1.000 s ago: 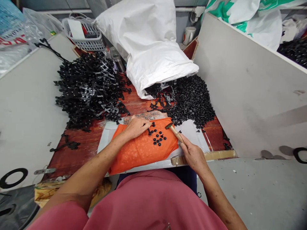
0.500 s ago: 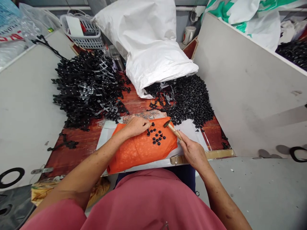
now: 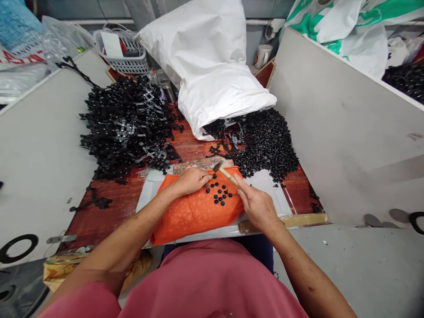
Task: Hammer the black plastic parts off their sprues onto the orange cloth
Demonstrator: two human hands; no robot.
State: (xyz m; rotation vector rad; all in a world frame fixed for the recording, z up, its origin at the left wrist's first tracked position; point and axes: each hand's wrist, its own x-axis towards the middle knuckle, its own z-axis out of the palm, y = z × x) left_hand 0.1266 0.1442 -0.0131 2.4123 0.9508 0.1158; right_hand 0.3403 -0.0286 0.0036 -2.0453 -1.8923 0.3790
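My right hand (image 3: pixel 257 204) grips the wooden handle of a small hammer (image 3: pixel 228 176), whose dark head is just above the far edge of the orange cloth (image 3: pixel 190 218). My left hand (image 3: pixel 192 180) lies over the cloth's far left part. Its thumb and fingers are pinched on a small black plastic piece (image 3: pixel 207 190), partly hidden by the fingers. The hammer head is close to these fingertips. Several loose black round pieces (image 3: pixel 220 197) lie on the cloth between my hands. A speckled stone slab (image 3: pixel 198 164) shows behind the cloth.
A tangled heap of black plastic parts (image 3: pixel 122 128) stands at the left. A pile of small black pieces (image 3: pixel 271 141) lies at the right, beneath the mouth of a white sack (image 3: pixel 212 84). Grey partitions (image 3: pixel 344 128) flank the red-brown table (image 3: pixel 188 145). A grey basket (image 3: pixel 132 65) stands behind.
The hammer and my right hand have moved left, bringing the head nearer to my left fingertips. My left hand stays pinched at about the same place on the cloth. The view has shifted slightly.
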